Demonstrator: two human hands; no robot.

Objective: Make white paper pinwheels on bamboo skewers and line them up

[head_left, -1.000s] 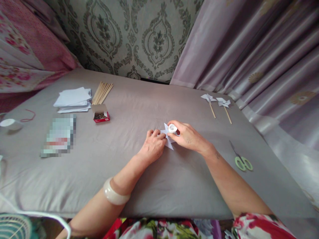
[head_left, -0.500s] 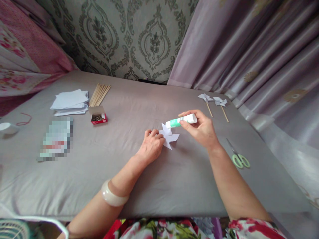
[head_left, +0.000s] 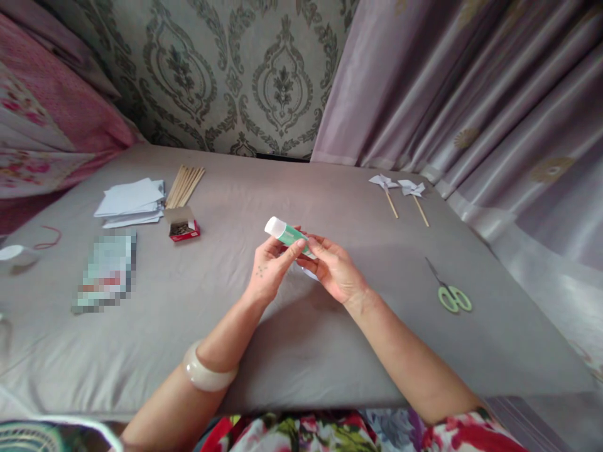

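Note:
Both hands hold a green and white glue stick (head_left: 288, 235) above the middle of the table. My left hand (head_left: 267, 269) is closed around its green body, the thumb along the side. My right hand (head_left: 338, 271) has its fingers pinched on the lower right end. The white end points up and to the left. Beneath my hands a bit of the white paper pinwheel (head_left: 308, 272) shows on the cloth; most of it is hidden.
Scissors (head_left: 451, 295) lie at right, below two finished pinwheels (head_left: 412, 188) on sticks. At left are a paper stack (head_left: 129, 199), wooden sticks (head_left: 184, 186), a red box (head_left: 183, 229) of small metal pieces, a blurred packet (head_left: 106, 270) and a white roll (head_left: 17, 256).
My left hand has left the paper pinwheel and taken hold of the glue stick. The right hand has moved left and inward, shifting its grip to the stick's other end.

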